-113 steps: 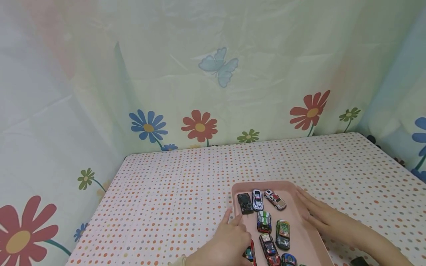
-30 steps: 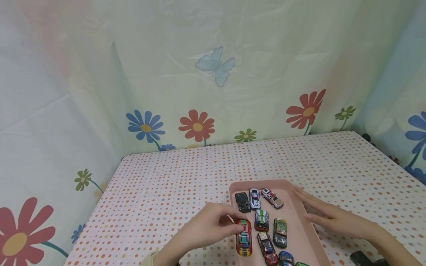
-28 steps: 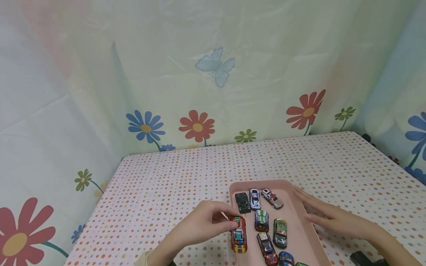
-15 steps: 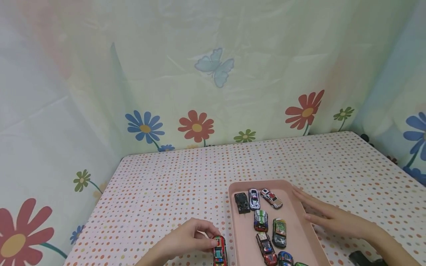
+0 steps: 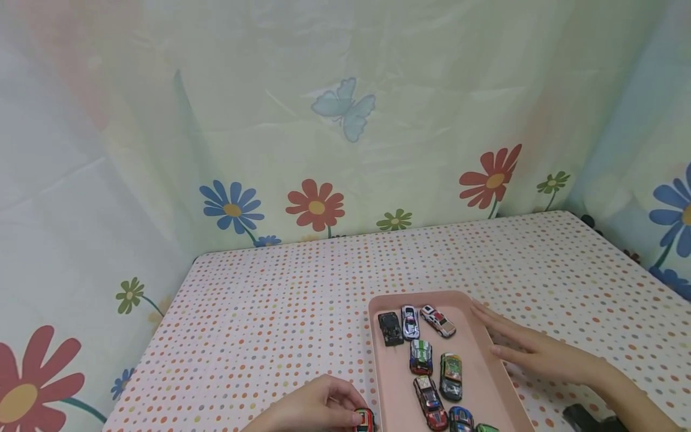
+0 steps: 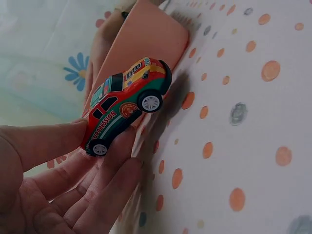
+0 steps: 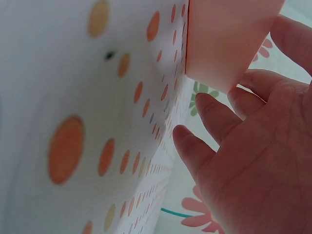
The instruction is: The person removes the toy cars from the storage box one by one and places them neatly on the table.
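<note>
My left hand point(image 5: 318, 405) pinches a red, green and yellow toy car point(image 6: 122, 100) by its rear end, between thumb and fingers. In the left wrist view the car is tilted nose-up, close over the dotted tablecloth beside the tray. The head view cuts off most of it at the bottom edge. A pink tray point(image 5: 480, 354) stands to the right of that hand. My right hand point(image 5: 545, 354) rests along the tray's right side, its fingers extended, fingertips at the wall in the right wrist view.
Inside the tray lie several toy cars, among them a black one point(image 5: 390, 329), a white one point(image 5: 410, 322) and a green-striped one point(image 5: 421, 357). A black object point(image 5: 585, 418) lies by the right forearm. A flowered curtain point(image 5: 270, 120) hangs behind the dotted table point(image 5: 259, 300).
My left hand has taken the red toy car from the tray's left side and carried it left over the rim, then down toward the near edge. My right hand stays at the tray.
</note>
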Demonstrator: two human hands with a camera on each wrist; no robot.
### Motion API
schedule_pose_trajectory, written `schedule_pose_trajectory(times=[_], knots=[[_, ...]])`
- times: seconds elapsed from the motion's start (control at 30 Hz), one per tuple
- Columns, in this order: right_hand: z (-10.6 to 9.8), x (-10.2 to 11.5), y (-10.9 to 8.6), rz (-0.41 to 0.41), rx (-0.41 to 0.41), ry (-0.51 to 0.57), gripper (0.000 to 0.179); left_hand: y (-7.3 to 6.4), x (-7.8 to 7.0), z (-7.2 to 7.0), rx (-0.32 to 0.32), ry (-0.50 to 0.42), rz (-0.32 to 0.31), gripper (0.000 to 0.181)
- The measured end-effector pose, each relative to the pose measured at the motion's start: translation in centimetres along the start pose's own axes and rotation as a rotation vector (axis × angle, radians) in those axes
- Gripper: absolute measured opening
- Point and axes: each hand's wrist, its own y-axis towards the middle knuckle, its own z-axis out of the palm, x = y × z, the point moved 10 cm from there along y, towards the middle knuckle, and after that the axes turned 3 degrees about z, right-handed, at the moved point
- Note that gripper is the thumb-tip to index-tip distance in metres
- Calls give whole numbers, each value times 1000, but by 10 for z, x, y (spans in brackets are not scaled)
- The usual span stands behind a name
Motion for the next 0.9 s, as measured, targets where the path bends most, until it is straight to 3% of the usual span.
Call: schedule_pose_trajectory(times=[0.23, 0.4, 0.57, 0.9], knots=[[0, 0, 0, 12, 7, 13, 60, 0, 6, 0, -26, 35, -36, 13], [0, -2, 0, 24, 9, 14, 60, -3, 5, -5, -71, 151, -41, 9], [-1, -2, 0, 35, 0, 3, 60, -3, 2, -8, -109, 274, -21, 6], [-1, 0, -1, 26, -5, 2, 60, 0, -3, -8, -119, 353, 0, 5]])
